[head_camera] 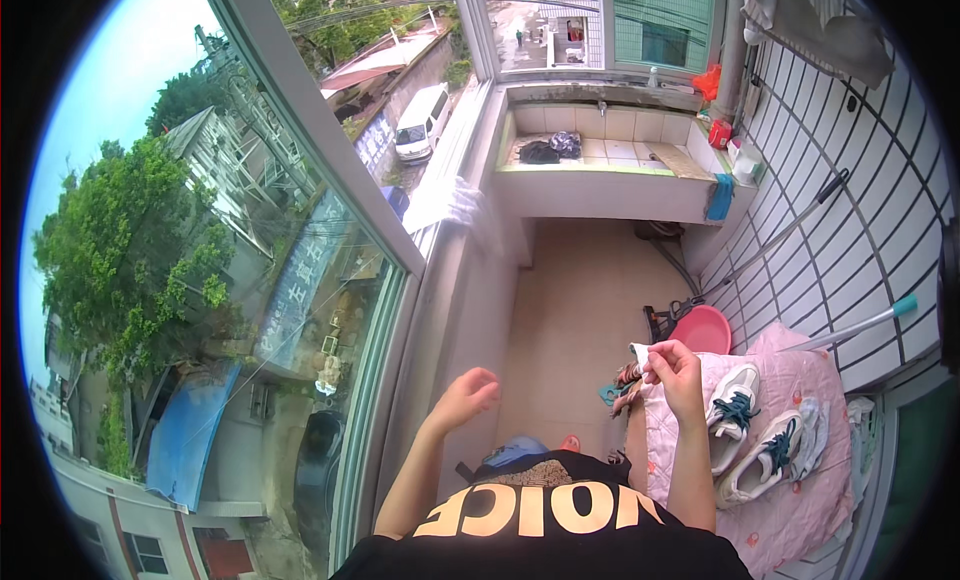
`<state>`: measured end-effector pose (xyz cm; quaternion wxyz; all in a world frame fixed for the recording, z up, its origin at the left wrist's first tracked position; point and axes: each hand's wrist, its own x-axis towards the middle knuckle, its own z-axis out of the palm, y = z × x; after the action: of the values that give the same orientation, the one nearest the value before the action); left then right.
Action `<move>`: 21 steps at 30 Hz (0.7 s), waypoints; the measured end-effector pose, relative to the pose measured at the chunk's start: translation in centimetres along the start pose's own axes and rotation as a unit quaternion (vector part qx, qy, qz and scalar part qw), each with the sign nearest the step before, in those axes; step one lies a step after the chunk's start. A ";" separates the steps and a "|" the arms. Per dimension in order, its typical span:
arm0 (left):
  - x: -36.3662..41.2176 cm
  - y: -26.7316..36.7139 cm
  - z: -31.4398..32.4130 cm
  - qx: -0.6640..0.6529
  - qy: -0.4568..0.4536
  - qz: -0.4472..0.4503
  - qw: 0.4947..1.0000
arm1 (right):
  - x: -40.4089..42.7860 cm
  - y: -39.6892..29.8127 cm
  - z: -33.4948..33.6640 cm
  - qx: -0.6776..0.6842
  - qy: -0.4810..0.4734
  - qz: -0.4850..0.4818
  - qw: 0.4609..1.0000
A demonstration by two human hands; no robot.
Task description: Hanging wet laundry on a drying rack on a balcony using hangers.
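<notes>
My left hand is raised beside the window-side wall, fingers loosely bent and apart, with nothing in it. To the right, my right hand is above the near edge of a pink quilted cover, thumb and fingertips brought together. A small white piece shows beside those fingertips; whether they pinch it or it lies behind them is unclear. On the cover rest two white sneakers with dark teal laces, one shoe farther off and one shoe nearer. A pale crumpled cloth lies against the nearer shoe.
Ahead is a tiled sink with dark wet-looking cloth inside. A white cloth lies over the window ledge. A pink basin and a mop handle are by the right wall. The sliding window lines the left.
</notes>
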<state>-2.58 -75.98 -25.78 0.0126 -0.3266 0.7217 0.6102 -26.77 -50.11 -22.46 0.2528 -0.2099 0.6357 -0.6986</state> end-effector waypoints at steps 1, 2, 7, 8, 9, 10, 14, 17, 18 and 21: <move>1.6 0.1 -0.2 -0.005 -0.001 -0.010 1.000 | 2.0 -0.6 0.5 -0.004 -0.003 -0.016 1.000; 3.7 0.1 -0.5 0.012 0.011 0.032 0.999 | 3.6 -1.4 1.1 -0.001 -0.007 -0.012 1.000; 17.0 3.4 -2.0 -0.092 -0.043 0.016 0.995 | 11.5 -2.7 0.3 -0.045 -0.025 -0.005 0.999; 20.5 4.0 -2.3 -0.074 -0.034 0.023 0.996 | 13.1 -2.8 -0.1 -0.054 0.002 0.001 0.999; 24.0 4.8 -2.9 -0.053 -0.025 0.030 0.998 | 14.9 -2.8 -0.2 -0.062 0.029 0.007 0.998; 28.0 5.9 -3.5 -0.040 -0.007 0.042 0.998 | 16.7 -2.8 -0.4 -0.076 0.050 0.000 0.996; 43.6 9.5 -5.4 0.051 0.095 0.109 0.988 | 22.7 -2.7 -1.2 -0.092 0.116 0.016 0.989; 54.4 13.7 -6.3 0.155 0.170 0.142 0.963 | 26.8 -3.9 -1.5 -0.104 0.173 0.055 0.978; 58.2 14.6 -6.5 0.186 0.196 0.158 0.950 | 27.8 -4.3 -1.7 -0.107 0.184 0.059 0.975; 68.7 15.1 -8.2 0.238 0.282 0.197 0.908 | 30.3 -4.8 -1.4 -0.099 0.251 0.074 0.960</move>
<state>-60.85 -113.99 -39.16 -0.2343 -0.3238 0.8687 0.2925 -51.82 -67.46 -18.73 0.1140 -0.0040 0.7584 -0.6417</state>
